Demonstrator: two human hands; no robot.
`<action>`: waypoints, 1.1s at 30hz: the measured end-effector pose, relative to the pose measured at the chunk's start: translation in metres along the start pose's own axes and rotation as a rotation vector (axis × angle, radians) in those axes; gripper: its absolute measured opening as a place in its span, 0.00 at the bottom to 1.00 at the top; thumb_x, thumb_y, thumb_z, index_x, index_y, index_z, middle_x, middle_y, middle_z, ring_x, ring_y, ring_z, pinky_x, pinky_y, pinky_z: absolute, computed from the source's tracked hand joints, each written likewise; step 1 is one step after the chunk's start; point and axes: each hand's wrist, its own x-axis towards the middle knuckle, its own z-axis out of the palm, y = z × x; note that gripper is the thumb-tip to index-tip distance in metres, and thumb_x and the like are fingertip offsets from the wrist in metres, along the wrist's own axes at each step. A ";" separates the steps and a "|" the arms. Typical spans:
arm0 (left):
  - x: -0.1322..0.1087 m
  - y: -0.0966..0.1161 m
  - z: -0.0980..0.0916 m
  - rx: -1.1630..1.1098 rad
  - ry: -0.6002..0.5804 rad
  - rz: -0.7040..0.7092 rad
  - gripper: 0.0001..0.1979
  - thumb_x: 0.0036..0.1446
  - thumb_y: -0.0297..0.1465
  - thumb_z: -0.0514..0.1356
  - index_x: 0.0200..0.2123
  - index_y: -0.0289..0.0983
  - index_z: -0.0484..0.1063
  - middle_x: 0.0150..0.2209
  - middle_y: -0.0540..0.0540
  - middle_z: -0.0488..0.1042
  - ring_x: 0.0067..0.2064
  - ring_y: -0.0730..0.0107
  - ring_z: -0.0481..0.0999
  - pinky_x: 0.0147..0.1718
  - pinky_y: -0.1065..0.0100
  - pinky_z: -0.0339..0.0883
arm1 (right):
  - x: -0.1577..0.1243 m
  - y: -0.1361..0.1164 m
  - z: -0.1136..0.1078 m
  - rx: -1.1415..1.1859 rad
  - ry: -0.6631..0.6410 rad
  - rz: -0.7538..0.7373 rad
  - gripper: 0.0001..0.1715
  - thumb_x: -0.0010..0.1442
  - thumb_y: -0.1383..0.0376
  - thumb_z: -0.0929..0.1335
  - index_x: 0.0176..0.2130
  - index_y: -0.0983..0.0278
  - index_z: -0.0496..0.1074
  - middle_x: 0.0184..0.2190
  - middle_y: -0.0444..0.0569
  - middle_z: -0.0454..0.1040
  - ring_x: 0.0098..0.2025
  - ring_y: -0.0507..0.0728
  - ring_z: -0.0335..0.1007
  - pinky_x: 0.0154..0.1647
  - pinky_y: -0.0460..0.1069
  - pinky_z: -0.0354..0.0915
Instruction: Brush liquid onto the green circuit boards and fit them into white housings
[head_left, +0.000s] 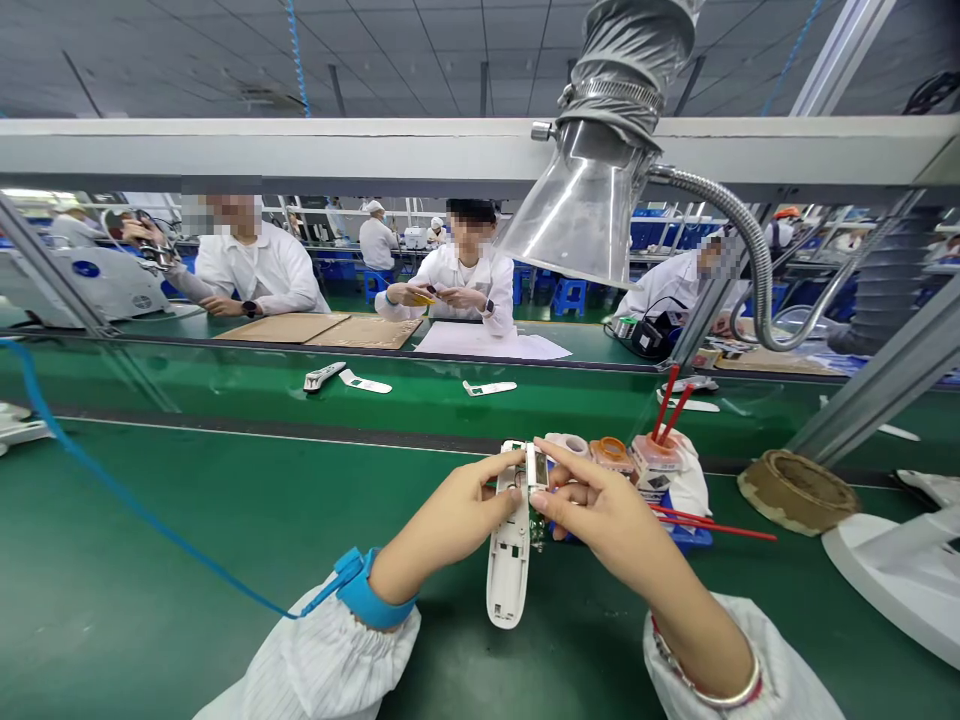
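My left hand [475, 500] grips the upper part of a long white plastic housing [508, 580], thumb and fingers closed around it. The housing is held up above the green bench, its hollow inner side toward me. Between the fingertips of my right hand [600, 495] is a small white module with a dark display window [541, 467], right beside the housing's top end. A small green circuit board [537, 532] hangs just below that module. Whether the module touches the housing I cannot tell. A blue wrist strap [375, 592] with a cord sits on my left wrist.
Beyond my right hand stand small containers [611, 452] and a box with red sticks [666, 410]. A brown round ring [799, 490] and a white stand base [900, 570] are at right. A metal fume hood [581, 210] hangs above. White housings [365, 382] lie on the green belt; people work across it.
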 end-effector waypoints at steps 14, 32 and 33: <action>-0.004 0.009 0.009 0.214 0.121 0.113 0.11 0.51 0.23 0.48 0.25 0.36 0.68 0.21 0.54 0.62 0.25 0.75 0.57 0.24 0.73 0.51 | -0.003 0.011 0.014 -0.238 0.089 -0.121 0.29 0.54 0.63 0.68 0.55 0.59 0.66 0.26 0.43 0.66 0.24 0.51 0.65 0.26 0.48 0.68; -0.007 0.015 0.007 0.206 0.084 0.090 0.13 0.55 0.25 0.48 0.30 0.38 0.72 0.22 0.54 0.63 0.25 0.74 0.56 0.24 0.72 0.49 | -0.004 0.007 0.016 -0.015 0.213 -0.088 0.27 0.45 0.67 0.73 0.47 0.61 0.73 0.23 0.40 0.67 0.22 0.49 0.63 0.20 0.44 0.67; -0.007 0.015 0.006 0.191 0.072 0.081 0.13 0.55 0.25 0.48 0.31 0.38 0.72 0.23 0.53 0.64 0.25 0.74 0.57 0.24 0.72 0.49 | -0.004 0.008 0.016 -0.014 0.213 -0.088 0.27 0.45 0.67 0.73 0.48 0.61 0.73 0.23 0.40 0.67 0.22 0.49 0.62 0.20 0.44 0.67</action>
